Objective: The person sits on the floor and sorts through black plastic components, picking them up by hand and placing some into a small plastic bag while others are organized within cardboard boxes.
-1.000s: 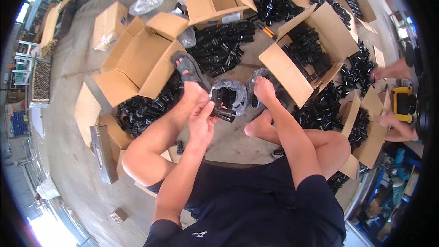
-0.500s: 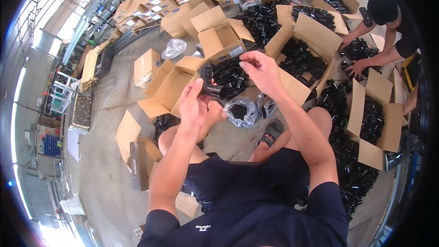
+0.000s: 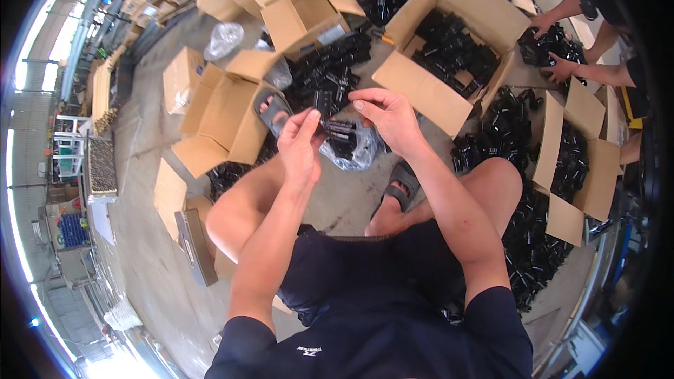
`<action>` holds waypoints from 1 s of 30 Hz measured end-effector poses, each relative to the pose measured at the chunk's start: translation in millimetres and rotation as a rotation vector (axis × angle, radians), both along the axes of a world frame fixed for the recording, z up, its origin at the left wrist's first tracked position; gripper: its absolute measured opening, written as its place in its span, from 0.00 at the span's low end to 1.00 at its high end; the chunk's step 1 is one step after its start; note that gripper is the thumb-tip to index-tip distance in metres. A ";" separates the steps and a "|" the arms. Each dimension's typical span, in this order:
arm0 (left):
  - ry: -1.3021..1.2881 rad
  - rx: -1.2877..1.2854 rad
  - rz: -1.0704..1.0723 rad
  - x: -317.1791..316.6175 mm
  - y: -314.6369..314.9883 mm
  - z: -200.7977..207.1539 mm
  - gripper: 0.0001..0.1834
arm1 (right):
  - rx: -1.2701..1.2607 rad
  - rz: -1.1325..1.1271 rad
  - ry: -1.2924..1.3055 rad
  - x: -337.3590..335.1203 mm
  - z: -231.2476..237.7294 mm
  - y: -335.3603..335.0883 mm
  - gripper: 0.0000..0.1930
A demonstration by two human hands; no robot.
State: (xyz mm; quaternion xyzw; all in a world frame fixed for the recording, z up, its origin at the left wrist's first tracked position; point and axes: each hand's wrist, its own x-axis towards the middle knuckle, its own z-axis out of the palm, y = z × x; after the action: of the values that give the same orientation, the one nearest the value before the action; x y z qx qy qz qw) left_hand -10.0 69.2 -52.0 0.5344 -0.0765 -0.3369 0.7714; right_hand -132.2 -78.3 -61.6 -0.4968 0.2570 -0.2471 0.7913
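Note:
Between the thumb and fingers of my left hand [image 3: 300, 147] is a black pipe fitting [image 3: 340, 128], with one arm pointing up and another to the right. My right hand [image 3: 392, 121] is just right of it, thumb and fingers pinched together; anything in the pinch is too small to make out. Below the hands, a clear plastic bag [image 3: 364, 149] with black pieces in it lies on the floor. A heap of similar black fittings [image 3: 319, 63] spreads beyond my hands.
Open cartons stand ahead, one [image 3: 463, 88] filled with black fittings and one [image 3: 223, 109] at left. More fittings [image 3: 537, 249] heap by my right knee, beside another carton [image 3: 597, 168]. At far right, a co-worker's hands [image 3: 562, 67] handle black parts.
The view has shifted, showing the floor nearer to me. My right hand has come lower and closer to the fitting, which stays in my left hand. My left foot has moved forward.

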 end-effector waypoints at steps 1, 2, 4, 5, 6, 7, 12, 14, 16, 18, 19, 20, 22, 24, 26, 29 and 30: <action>-0.029 0.013 0.019 0.6 -5.4 -7.6 0.09 | 0.020 -0.011 0.008 2.6 -0.4 -0.4 0.07; -0.058 0.026 0.041 -0.8 -6.8 -15.7 0.10 | 0.040 -0.018 0.017 5.7 -4.7 0.0 0.07; -0.099 0.066 0.063 -1.8 -8.6 -21.1 0.11 | 0.018 0.001 0.076 12.8 -9.5 -5.0 0.07; -0.104 0.088 0.076 -2.8 -6.6 -23.6 0.11 | -0.001 0.012 0.093 15.4 -10.9 -5.5 0.07; -0.115 0.109 0.088 -2.1 -5.6 -23.8 0.11 | -0.019 0.021 0.103 19.6 -11.4 -5.5 0.08; -0.106 0.122 0.099 -1.8 -5.2 -24.8 0.12 | -0.021 0.039 0.124 23.7 -16.0 -4.2 0.08; -0.169 0.138 0.122 -0.9 -8.3 -27.1 0.12 | 0.138 0.039 0.119 46.7 -35.6 13.8 0.09; -0.162 0.143 0.145 -0.5 -8.2 -28.4 0.12 | 0.218 0.024 0.120 49.1 -35.7 18.5 0.08; -0.188 0.146 0.148 -0.9 -7.6 -31.8 0.09 | 0.215 0.008 0.146 48.3 -37.4 21.7 0.07; -0.205 0.151 0.147 -2.5 -7.5 -33.7 0.08 | 0.203 -0.003 0.164 46.0 -37.3 23.9 0.07; -0.209 0.155 0.144 -3.7 -7.7 -33.8 0.08 | 0.193 -0.005 0.169 44.5 -35.3 24.0 0.06; -0.213 0.159 0.141 -4.9 -7.9 -34.1 0.08 | 0.183 -0.007 0.174 42.8 -34.8 24.2 0.06; -0.223 0.165 0.139 -5.5 -8.1 -36.3 0.08 | 0.122 -0.003 0.202 40.3 -35.7 22.3 0.07; -0.227 0.172 0.138 -6.2 -7.7 -36.1 0.09 | 0.080 -0.001 0.226 38.9 -35.2 22.0 0.08; -0.225 0.178 0.140 -7.0 -7.0 -33.9 0.09 | 0.055 -0.001 0.244 38.9 -32.6 23.2 0.08; -0.238 0.162 0.142 -8.9 -8.7 -33.2 0.08 | -0.007 -0.016 0.273 39.0 -34.4 25.1 0.09; -0.235 0.167 0.145 -8.8 -7.8 -34.1 0.08 | -0.001 -0.018 0.273 39.0 -34.4 26.5 0.09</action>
State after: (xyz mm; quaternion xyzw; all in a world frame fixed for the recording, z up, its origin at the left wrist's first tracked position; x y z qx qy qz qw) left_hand -18.8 61.4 -86.1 0.6366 -0.0992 -0.2206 0.7323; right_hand -93.2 -51.7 -96.1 -0.5237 0.3669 -0.1845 0.7464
